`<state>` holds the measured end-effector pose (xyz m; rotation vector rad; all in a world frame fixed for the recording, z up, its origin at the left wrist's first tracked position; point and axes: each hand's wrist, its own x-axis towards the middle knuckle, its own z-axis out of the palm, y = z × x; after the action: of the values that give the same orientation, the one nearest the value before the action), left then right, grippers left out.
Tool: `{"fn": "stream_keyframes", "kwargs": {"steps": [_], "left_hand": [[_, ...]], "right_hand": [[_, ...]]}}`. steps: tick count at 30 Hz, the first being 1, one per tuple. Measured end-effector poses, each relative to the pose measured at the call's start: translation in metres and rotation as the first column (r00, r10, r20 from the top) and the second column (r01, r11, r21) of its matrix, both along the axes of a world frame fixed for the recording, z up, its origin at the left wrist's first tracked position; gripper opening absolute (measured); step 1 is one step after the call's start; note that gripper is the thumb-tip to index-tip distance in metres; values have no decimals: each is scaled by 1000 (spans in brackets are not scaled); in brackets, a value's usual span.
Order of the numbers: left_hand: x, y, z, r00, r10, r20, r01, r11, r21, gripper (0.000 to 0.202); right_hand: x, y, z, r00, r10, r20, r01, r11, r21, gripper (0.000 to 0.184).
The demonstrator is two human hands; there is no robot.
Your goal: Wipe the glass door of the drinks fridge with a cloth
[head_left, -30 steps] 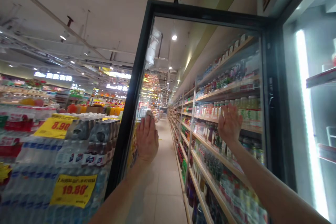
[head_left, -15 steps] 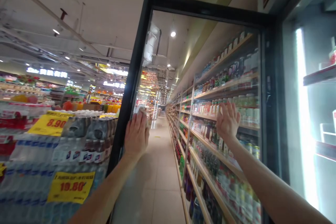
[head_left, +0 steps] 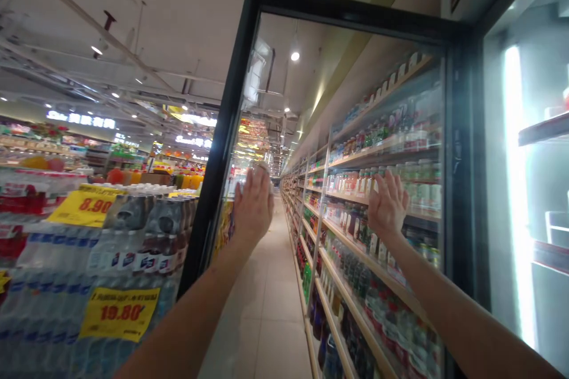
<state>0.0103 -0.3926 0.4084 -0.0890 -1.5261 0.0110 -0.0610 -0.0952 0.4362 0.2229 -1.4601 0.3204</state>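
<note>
A glass fridge door (head_left: 351,71) in a black frame (head_left: 222,148) stands swung out in front of me. My left hand (head_left: 253,204) lies flat against the glass near its left edge, fingers together, with a bit of white cloth (head_left: 265,167) showing above the fingertips. My right hand (head_left: 387,204) rests on the glass further right, open, its fingers spread and nothing in it. Both forearms reach up from the bottom of the view.
Through the glass I see a long aisle (head_left: 271,308) with shelves of bottled drinks (head_left: 382,142) on its right. Shrink-wrapped bottle packs (head_left: 133,237) with yellow price signs (head_left: 119,312) stand at the left. The lit fridge interior (head_left: 533,130) is at the far right.
My left hand slid left toward the door frame, then back right and higher up the glass with the cloth. My right hand stayed almost in place.
</note>
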Motion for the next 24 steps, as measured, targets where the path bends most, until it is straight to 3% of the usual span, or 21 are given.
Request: {"fn": "stream_keyframes", "kwargs": {"steps": [2,4,6,8,10,11,12,14,15,17,18,19,21,24], "left_hand": [[0,-11,9,999,-5,-51,12,989,149,53],[-1,4,0,999,-9,-39,13,997,80,53],[-5,35,-19,999,-5,32,11,983,-182,53],[-7,63,-36,996,13,92,34,873,-487,53],[-8,70,-40,993,32,111,44,782,-621,52],[-8,64,-36,994,33,102,36,795,-605,51],[-7,52,-27,996,28,87,23,846,-532,51],[-6,24,-5,999,2,34,7,964,-266,51],[-6,12,6,1000,-13,-1,13,993,-117,51],[-7,3,17,998,-40,-56,44,996,79,52],[-8,7,17,997,-50,-61,56,994,93,52],[-9,17,12,997,-57,-48,59,997,50,52],[-12,45,-5,999,-50,20,53,981,-186,51],[-14,73,-27,995,2,95,49,844,-535,48]], "right_hand": [[0,-1,0,1000,6,-2,-6,1000,-8,45],[0,-1,0,1000,13,-5,-13,1000,-12,45],[0,-1,0,1000,22,-10,-22,1000,-11,45],[1,0,0,999,27,-16,-27,1000,-2,45],[1,1,0,999,30,-20,-29,1000,10,45],[0,1,0,999,28,-24,-28,1000,12,45],[0,1,0,999,25,-29,-25,1000,13,45],[0,1,0,999,21,-30,-21,1000,7,45],[0,0,0,999,20,-28,-20,1000,1,46],[0,0,0,999,24,-22,-24,1000,-7,46],[0,-1,0,999,27,-17,-27,1000,-8,46],[-1,-1,0,999,29,-14,-29,1000,-9,47],[-1,0,0,1000,29,-12,-29,1000,-5,46],[0,0,0,1000,21,-12,-21,1000,6,45]]}}
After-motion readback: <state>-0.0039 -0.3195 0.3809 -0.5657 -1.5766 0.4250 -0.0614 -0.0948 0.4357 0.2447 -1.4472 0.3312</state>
